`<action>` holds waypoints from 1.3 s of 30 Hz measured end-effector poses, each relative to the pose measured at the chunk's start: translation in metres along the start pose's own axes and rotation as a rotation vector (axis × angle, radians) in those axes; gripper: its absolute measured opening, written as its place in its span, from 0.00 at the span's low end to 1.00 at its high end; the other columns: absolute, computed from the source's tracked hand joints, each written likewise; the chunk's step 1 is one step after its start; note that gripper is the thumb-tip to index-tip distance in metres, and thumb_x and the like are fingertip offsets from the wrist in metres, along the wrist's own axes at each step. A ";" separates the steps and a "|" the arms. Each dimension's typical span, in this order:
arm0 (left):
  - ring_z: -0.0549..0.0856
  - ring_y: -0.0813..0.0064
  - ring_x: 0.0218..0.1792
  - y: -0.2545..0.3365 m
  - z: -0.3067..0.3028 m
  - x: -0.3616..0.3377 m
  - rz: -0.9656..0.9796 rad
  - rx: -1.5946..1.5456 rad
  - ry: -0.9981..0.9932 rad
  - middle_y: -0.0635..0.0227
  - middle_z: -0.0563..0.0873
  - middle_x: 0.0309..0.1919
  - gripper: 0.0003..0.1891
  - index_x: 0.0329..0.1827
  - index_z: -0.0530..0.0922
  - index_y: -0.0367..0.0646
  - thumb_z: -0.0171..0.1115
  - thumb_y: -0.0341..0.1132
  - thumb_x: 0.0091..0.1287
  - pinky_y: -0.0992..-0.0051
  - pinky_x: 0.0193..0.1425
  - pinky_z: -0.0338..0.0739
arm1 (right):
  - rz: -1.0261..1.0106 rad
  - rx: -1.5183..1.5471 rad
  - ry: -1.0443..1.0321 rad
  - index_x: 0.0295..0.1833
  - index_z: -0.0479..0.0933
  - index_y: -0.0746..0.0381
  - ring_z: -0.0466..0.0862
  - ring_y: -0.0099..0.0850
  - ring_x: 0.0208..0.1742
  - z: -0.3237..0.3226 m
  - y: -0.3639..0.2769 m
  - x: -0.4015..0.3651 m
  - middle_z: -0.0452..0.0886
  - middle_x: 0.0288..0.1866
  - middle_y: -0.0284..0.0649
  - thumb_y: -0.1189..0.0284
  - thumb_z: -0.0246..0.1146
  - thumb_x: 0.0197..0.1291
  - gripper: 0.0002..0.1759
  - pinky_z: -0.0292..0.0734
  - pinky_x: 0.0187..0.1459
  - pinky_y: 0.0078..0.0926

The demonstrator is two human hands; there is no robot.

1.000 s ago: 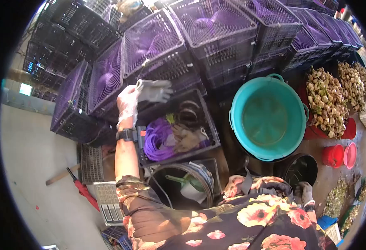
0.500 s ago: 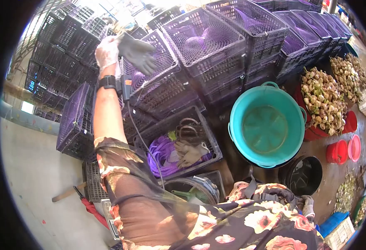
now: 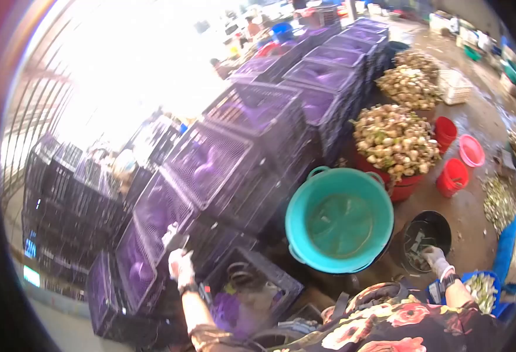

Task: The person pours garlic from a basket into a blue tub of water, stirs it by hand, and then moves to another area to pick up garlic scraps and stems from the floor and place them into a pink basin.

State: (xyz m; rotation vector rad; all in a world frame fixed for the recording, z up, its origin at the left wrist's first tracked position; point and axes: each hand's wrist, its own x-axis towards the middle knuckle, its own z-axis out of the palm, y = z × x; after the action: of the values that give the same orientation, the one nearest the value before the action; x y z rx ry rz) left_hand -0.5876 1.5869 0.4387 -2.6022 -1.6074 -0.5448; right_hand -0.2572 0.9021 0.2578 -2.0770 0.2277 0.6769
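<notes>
My left hand (image 3: 181, 267), in a thin whitish glove with a dark watch at the wrist, is raised beside the purple-netted black crates (image 3: 211, 161). Its fingers are closed on a small blurred grey-and-white bundle, which looks like the grey work glove (image 3: 176, 237) from the earlier frame. Down at the right, my right hand (image 3: 437, 261), also gloved in white, reaches over the rim of a black bucket (image 3: 444, 229). Greyish-white pieces (image 3: 416, 249) lie inside that bucket near my fingertips. Blur hides whether those fingers grip anything.
A large turquoise tub (image 3: 298, 234) stands in front of me. Behind it are heaped bulbs (image 3: 396, 141) resembling garlic, and red buckets (image 3: 452, 177). An open black crate (image 3: 281, 276) holds purple netting. A blue container (image 3: 485, 287) of pale pieces sits at the right.
The view has swung to the right. My left hand has come lower and closer, and the grey glove now looks bunched. My right hand has come into view at the black bucket.
</notes>
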 end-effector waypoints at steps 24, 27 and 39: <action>0.83 0.63 0.33 0.441 -0.152 -0.154 1.101 -0.310 1.043 0.62 0.84 0.31 0.09 0.35 0.80 0.35 0.51 0.29 0.64 0.67 0.37 0.78 | -1.370 0.249 1.332 0.46 0.77 0.66 0.72 0.17 0.25 -0.276 -0.120 -0.255 0.76 0.28 0.32 0.82 0.59 0.54 0.12 0.67 0.25 0.14; 0.83 0.64 0.33 0.500 -0.144 -0.214 1.199 -0.584 0.897 0.61 0.84 0.31 0.09 0.35 0.80 0.35 0.52 0.29 0.63 0.67 0.38 0.78 | -1.500 0.077 1.429 0.46 0.77 0.66 0.72 0.17 0.25 -0.309 -0.098 -0.288 0.76 0.28 0.32 0.82 0.59 0.54 0.12 0.67 0.25 0.14; 0.83 0.64 0.34 0.684 -0.111 -0.399 1.622 -1.265 -0.034 0.61 0.84 0.31 0.08 0.35 0.80 0.34 0.55 0.30 0.60 0.68 0.39 0.77 | -1.410 -0.394 1.683 0.45 0.77 0.66 0.72 0.17 0.26 -0.354 -0.045 -0.375 0.76 0.28 0.32 0.82 0.59 0.54 0.12 0.67 0.26 0.14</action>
State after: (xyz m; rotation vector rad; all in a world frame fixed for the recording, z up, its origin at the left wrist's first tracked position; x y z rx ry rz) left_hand -0.1824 0.9025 0.5221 -3.1785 1.5659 -1.3599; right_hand -0.4172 0.6030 0.6494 -1.9456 -0.4933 -1.9815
